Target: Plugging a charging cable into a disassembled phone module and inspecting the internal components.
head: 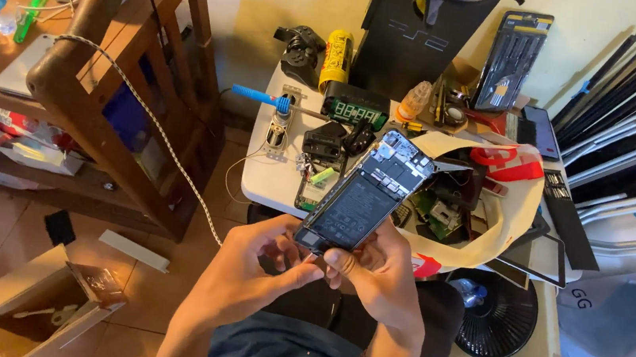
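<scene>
Your left hand (252, 263) and right hand (378, 277) both pinch the bottom end of the opened phone (364, 196), fingers tight on its edges. The phone tilts up toward 1 o'clock, over the white table's (269, 185) near edge. There is open floor at 9 o'clock and a black fan (498, 315) at 3 o'clock.

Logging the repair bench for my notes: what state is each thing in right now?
Phone: back cover off, battery and boards exposed, held tilted.
Left hand: gripping the phone's lower end.
Right hand: gripping the same end.
Digital clock: display lit.
Cardboard box: flaps open.
White bag: open, parts inside.
</scene>
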